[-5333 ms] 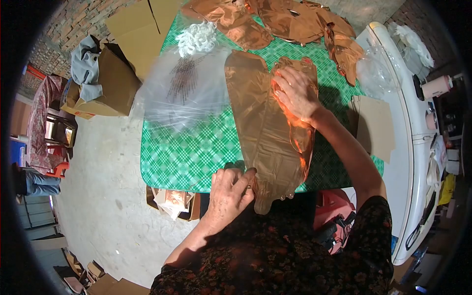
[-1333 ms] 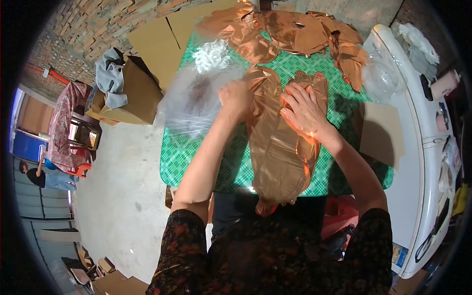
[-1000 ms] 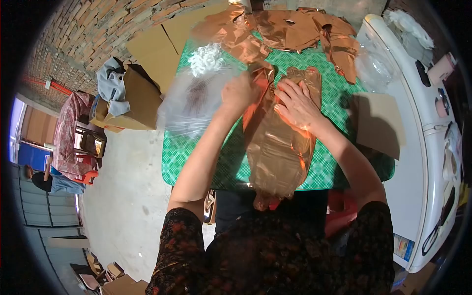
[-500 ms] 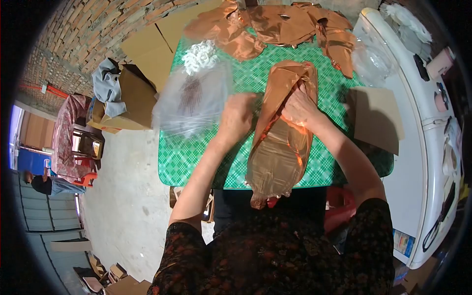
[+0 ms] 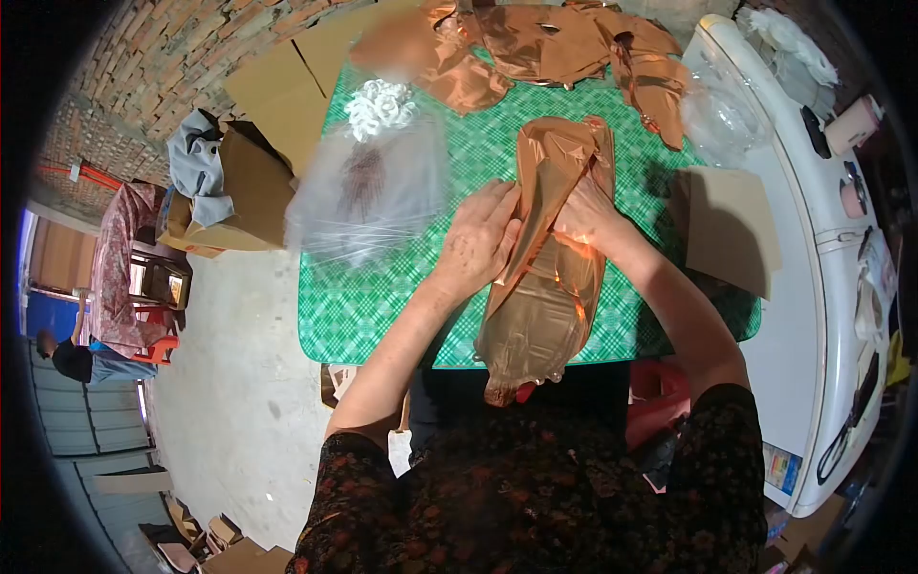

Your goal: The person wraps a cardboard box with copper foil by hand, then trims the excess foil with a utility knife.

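Observation:
A copper-coloured foil balloon (image 5: pixel 540 320) lies folded lengthwise on the green checked tablecloth (image 5: pixel 363 325), its narrow tail hanging over the near edge. My left hand (image 5: pixel 478 234) rests at its left side, fingers stretched out against the foil edge and thumb apart. On the right half, my right hand (image 5: pixel 591 218) presses flat into the fold, fingers pointing away from me. Its fingertips are partly covered by the foil. Beside my left hand lies a stack of clear plastic bags (image 5: pixel 368 206), with a bundle of white curly ties (image 5: pixel 381 107) at its top.
More copper foil pieces (image 5: pixel 545 48) spread along the far table edge. A cardboard sheet (image 5: pixel 732 230) lies at the right, by a white fridge (image 5: pixel 794 316) lying on its back. An open carton (image 5: pixel 244 191) with grey cloth stands left. Another person (image 5: pixel 81 359) is far left.
My left hand has uncurled and moved right onto the balloon's left edge. The top of the foil has been folded over further, and my right hand stays in the fold.

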Demonstrator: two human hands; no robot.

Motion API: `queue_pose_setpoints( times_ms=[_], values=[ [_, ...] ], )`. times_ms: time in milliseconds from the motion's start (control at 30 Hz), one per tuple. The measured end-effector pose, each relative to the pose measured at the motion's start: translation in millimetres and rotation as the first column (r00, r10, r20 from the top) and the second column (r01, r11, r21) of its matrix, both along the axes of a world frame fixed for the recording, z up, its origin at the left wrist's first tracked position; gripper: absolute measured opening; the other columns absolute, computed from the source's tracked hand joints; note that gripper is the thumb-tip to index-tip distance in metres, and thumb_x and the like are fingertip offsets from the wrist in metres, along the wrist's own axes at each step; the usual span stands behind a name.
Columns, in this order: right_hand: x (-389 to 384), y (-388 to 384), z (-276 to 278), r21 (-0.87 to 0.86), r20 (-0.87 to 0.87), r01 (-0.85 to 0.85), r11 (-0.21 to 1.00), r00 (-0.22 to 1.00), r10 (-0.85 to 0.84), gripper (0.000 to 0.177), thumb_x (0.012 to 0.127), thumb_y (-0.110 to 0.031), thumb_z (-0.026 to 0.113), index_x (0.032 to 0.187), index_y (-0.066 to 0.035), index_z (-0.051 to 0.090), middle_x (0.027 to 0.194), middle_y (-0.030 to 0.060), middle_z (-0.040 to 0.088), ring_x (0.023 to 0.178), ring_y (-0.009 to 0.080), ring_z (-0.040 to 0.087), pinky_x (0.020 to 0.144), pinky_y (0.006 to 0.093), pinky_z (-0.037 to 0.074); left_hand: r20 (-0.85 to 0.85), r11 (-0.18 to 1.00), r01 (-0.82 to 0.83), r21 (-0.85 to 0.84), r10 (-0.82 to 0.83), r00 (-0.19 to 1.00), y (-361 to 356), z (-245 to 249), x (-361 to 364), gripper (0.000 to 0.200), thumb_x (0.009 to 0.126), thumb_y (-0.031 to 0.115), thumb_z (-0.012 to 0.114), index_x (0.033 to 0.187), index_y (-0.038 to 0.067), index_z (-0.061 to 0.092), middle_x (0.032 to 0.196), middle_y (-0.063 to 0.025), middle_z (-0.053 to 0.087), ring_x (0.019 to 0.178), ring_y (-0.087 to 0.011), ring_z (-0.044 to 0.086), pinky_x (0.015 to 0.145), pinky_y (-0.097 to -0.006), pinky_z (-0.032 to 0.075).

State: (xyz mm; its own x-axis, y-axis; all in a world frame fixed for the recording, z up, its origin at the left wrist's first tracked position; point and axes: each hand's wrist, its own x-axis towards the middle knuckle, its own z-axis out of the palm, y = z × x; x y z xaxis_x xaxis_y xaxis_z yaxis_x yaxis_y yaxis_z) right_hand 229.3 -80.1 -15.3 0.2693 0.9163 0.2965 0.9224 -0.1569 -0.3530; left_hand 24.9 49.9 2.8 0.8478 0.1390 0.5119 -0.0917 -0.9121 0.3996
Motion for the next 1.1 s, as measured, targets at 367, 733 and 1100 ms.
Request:
queue_pose_setpoints(
  times_ms=[367, 733, 1100],
  values=[
    [12.0, 8.0, -19.4, -0.080, 0.107, 0.106, 0.991, 0.989, -0.097, 0.072, 0.101, -0.038, 0.057, 0.162, -0.006, 0.036, 0.167, 0.0179, 0.037, 0.156, 0.0369, 0.032, 0.129, 0.0493, 0.026, -0.243, 0.986, 0.055, 0.157, -0.016, 0.970, -5.2, -1.5, -4.2, 0.068, 0.112, 0.042, 0.048, 0.168, 0.008, 0.030, 0.173, -0.0175, 0.032, 0.161, -0.0379, 0.028, 0.131, -0.0556, 0.019],
    [10.6, -0.7, -11.7, -0.044, 0.082, -0.104, 0.994, 0.991, 0.107, 0.034, 0.097, -0.021, 0.061, 0.122, 0.001, 0.066, 0.133, 0.0248, 0.065, 0.129, 0.0430, 0.058, 0.113, 0.0535, 0.045, -0.290, 0.974, 0.043, 0.221, 0.023, 0.957, -9.1, -1.1, -3.8, 0.073, 0.112, 0.049, 0.044, 0.171, 0.011, 0.024, 0.175, -0.0155, 0.029, 0.162, -0.0354, 0.025, 0.132, -0.0579, 0.015],
    [40.0, 5.8, -12.5, 0.317, -0.403, 0.015, 0.948, 0.907, 0.120, 0.040, 0.107, -0.016, 0.058, 0.144, -0.002, 0.056, 0.147, 0.0166, 0.059, 0.139, 0.0324, 0.054, 0.113, 0.0428, 0.046, -0.300, 0.962, 0.041, 0.269, 0.043, 0.953, -10.8, 0.9, -4.1, 0.067, 0.113, 0.048, 0.041, 0.169, 0.013, 0.031, 0.176, -0.0140, 0.028, 0.163, -0.0343, 0.023, 0.132, -0.0583, 0.014]
  ],
)
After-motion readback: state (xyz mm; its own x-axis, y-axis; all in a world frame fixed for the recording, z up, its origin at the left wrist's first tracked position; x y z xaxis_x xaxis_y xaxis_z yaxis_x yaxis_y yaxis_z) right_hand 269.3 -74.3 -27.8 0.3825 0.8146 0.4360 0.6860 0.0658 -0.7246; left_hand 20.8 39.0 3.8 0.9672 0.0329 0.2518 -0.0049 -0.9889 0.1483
